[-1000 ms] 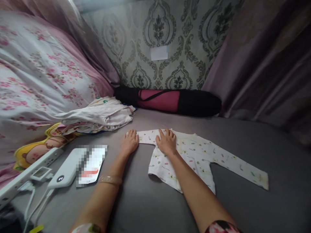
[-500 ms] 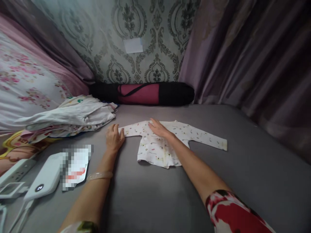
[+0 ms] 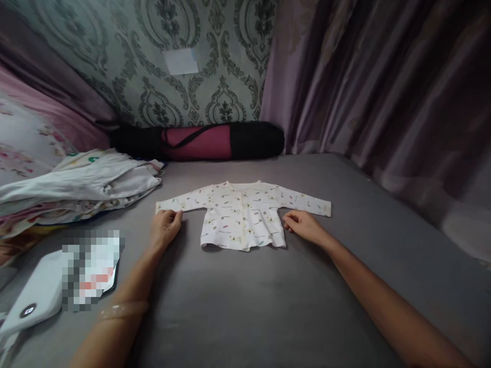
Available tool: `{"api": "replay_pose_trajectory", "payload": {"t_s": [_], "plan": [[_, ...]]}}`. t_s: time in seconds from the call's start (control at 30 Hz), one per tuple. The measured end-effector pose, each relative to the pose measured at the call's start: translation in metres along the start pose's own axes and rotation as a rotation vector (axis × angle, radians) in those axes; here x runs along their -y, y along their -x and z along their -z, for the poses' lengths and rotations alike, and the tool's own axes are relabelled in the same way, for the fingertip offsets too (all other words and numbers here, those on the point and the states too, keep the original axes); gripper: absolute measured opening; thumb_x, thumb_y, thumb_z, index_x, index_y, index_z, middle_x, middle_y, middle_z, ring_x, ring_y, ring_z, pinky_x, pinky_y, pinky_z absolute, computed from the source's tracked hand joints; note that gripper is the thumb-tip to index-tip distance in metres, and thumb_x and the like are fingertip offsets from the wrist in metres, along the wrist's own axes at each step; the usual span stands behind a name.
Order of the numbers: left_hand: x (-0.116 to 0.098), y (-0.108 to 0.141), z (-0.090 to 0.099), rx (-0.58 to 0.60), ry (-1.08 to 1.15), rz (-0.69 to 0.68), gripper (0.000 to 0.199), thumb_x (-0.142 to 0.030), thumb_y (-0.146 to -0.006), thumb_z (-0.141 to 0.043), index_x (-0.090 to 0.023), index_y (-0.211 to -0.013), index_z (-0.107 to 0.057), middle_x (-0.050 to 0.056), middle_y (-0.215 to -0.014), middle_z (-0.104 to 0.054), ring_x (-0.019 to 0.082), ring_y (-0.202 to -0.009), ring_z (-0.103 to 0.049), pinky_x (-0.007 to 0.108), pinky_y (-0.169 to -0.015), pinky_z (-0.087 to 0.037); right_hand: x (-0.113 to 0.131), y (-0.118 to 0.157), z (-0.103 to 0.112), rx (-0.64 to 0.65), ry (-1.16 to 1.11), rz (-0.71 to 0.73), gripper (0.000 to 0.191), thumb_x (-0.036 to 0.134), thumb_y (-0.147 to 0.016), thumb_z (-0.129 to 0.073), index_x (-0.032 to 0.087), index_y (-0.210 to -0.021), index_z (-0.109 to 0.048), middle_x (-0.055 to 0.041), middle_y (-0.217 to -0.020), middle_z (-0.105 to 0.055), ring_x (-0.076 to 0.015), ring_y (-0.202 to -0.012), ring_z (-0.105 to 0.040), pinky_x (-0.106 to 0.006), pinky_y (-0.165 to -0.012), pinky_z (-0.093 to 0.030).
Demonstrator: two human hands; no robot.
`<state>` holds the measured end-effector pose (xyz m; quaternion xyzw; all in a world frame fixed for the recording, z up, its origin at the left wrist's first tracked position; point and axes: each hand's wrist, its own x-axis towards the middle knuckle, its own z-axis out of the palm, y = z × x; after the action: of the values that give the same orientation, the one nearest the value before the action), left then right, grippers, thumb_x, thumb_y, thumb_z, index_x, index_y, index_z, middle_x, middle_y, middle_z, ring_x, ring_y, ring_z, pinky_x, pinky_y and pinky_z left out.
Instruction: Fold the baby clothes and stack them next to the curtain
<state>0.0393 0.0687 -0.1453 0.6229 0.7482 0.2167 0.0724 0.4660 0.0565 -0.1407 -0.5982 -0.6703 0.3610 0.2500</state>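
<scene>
A small white baby shirt (image 3: 230,217) with a scattered print and a row of front snaps lies flat, both sleeves stretched outward. Curled fingers of my left hand (image 3: 165,229) rest at the lower edge of the left sleeve, near its cuff; whether they pinch any cloth is hidden. On the other side, my right hand (image 3: 304,225) is closed, thumb against forefinger, just below the right sleeve. Its fingertips are close beside the shirt's side edge, and no cloth shows in them.
The shirt lies on a grey sheet (image 3: 245,301). A clothes pile (image 3: 103,179) is at left, with a white power bank (image 3: 40,286) and a partly blurred phone (image 3: 97,271) nearer me. A black and maroon rolled bag (image 3: 199,142) lies along the wall; a purple curtain (image 3: 318,76) hangs at right.
My right hand has left the shirt's upper front and moved right to its side edge, its fingers now curled. My left hand stays near the left cuff. The view has swung right.
</scene>
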Motion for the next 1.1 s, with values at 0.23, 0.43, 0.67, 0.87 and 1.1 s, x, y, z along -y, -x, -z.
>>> {"api": "replay_pose_trajectory", "payload": {"t_s": [0.23,0.43,0.67,0.87,1.1], "plan": [[-0.029,0.058,0.016,0.311,0.19,-0.082,0.049,-0.067,-0.075,-0.053,-0.019,-0.068,-0.064,0.006,-0.079,-0.058,0.021,-0.079,-0.053,0.032,-0.072,-0.042,0.021,0.046,-0.003,0.156,0.284,0.044,0.048,0.048,-0.077,-0.065,0.023,-0.116,-0.055,-0.0037,-0.097,-0.065,-0.0171,-0.079,-0.061,-0.026,-0.068,-0.045],[-0.034,0.076,0.008,0.23,0.175,-0.191,0.038,-0.058,-0.072,-0.064,-0.021,-0.08,-0.063,0.007,-0.094,-0.056,0.024,-0.091,-0.051,0.037,-0.082,-0.042,0.021,0.055,-0.009,0.141,0.388,0.116,0.036,0.038,-0.084,-0.057,0.026,-0.117,-0.051,-0.0041,-0.105,-0.061,-0.0184,-0.087,-0.06,-0.028,-0.073,-0.046],[-0.041,0.079,0.005,0.121,0.237,-0.265,0.019,-0.032,-0.082,-0.048,-0.02,-0.091,-0.059,0.006,-0.088,-0.061,0.02,-0.081,-0.055,0.033,-0.075,-0.044,0.026,0.058,-0.014,0.069,0.435,0.289,0.028,0.03,-0.09,-0.05,0.025,-0.117,-0.053,-0.0077,-0.112,-0.057,-0.0189,-0.091,-0.061,-0.03,-0.079,-0.049],[-0.048,0.082,0.004,0.227,0.542,-0.061,0.04,-0.036,-0.084,-0.048,-0.02,-0.121,-0.047,0.001,-0.079,-0.068,0.016,-0.071,-0.061,0.028,-0.068,-0.046,0.022,0.057,-0.013,0.094,0.425,0.278,0.03,0.034,-0.093,-0.047,0.025,-0.12,-0.057,-0.0071,-0.104,-0.063,-0.0202,-0.087,-0.063,-0.032,-0.078,-0.05],[-0.052,0.078,0.006,0.338,0.894,0.081,0.057,-0.029,-0.068,-0.055,-0.017,-0.123,-0.045,0.012,-0.109,-0.064,0.019,-0.081,-0.066,0.03,-0.063,-0.052,0.02,0.053,-0.015,0.026,0.297,0.132,0.027,0.038,-0.092,-0.045,0.028,-0.109,-0.064,-0.0038,-0.092,-0.071,-0.0212,-0.078,-0.067,-0.032,-0.07,-0.049]]}}
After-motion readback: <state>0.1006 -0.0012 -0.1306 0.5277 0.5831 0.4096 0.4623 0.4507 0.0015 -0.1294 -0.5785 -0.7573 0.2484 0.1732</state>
